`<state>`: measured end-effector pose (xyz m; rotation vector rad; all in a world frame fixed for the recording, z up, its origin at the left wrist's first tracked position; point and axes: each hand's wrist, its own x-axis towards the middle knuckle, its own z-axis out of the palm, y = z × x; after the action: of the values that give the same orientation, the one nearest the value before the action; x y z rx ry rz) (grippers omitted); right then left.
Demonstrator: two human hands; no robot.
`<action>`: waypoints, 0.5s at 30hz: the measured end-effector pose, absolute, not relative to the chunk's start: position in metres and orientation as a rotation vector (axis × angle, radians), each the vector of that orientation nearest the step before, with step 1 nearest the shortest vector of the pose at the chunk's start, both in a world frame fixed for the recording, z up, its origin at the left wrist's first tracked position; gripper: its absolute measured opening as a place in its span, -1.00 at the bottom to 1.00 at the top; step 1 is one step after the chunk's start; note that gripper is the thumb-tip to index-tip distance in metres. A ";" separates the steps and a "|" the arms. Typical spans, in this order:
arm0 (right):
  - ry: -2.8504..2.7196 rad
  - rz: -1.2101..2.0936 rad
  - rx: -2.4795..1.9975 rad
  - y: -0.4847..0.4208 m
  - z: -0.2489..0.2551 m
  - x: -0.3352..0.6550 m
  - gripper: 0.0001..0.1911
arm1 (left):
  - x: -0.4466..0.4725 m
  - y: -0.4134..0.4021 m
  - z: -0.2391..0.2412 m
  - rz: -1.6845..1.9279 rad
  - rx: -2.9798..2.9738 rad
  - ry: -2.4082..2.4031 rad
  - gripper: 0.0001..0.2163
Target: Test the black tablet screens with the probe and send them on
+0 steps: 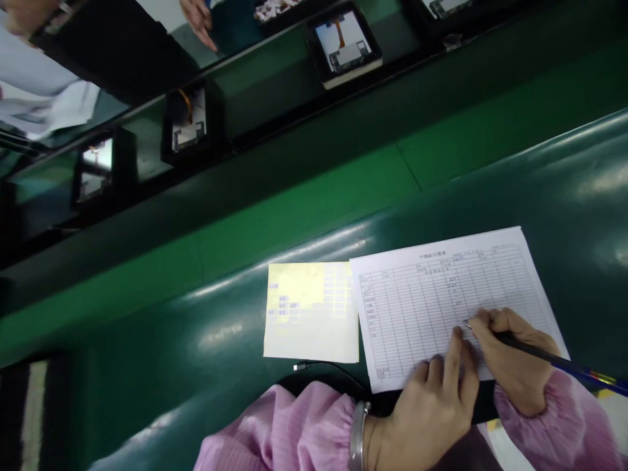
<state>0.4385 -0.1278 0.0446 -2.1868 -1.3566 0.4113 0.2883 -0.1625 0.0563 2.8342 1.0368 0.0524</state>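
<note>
A printed form (412,320) with a ruled grid lies on the green table at the lower right, a few handwritten marks in its middle columns. My right hand (520,353) grips a dark pen (544,356) whose tip touches the grid. Beside that tip, my left hand (432,405) rests on the sheet with its fingers stretched out, the index fingertip close to the pen point. To the left of the form lies a yellow and white sheet (309,340) printed with a small table. A black cable (324,364) with a small plug runs below it.
Beyond the green tabletop (186,366), a line carries several black trays (343,49) with device parts and orange ribbon cables. Across it, another person's hand (199,19) shows at the top, and white papers (63,108) appear at the upper left.
</note>
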 end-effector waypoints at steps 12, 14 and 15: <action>-1.329 0.431 -2.167 -0.128 0.043 0.437 -0.55 | 0.288 -0.163 0.056 0.028 2.845 0.993 -0.58; -1.342 0.421 -2.133 -0.127 0.044 0.437 -0.55 | 0.289 -0.163 0.055 0.028 2.841 1.004 -0.58; -1.353 0.420 -2.115 -0.127 0.044 0.437 -0.55 | 0.289 -0.163 0.055 0.031 2.839 1.008 -0.58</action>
<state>0.4369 -0.1268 0.0442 -2.1150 -1.3528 0.4204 0.2886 -0.1631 0.0552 2.8393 1.0077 0.0305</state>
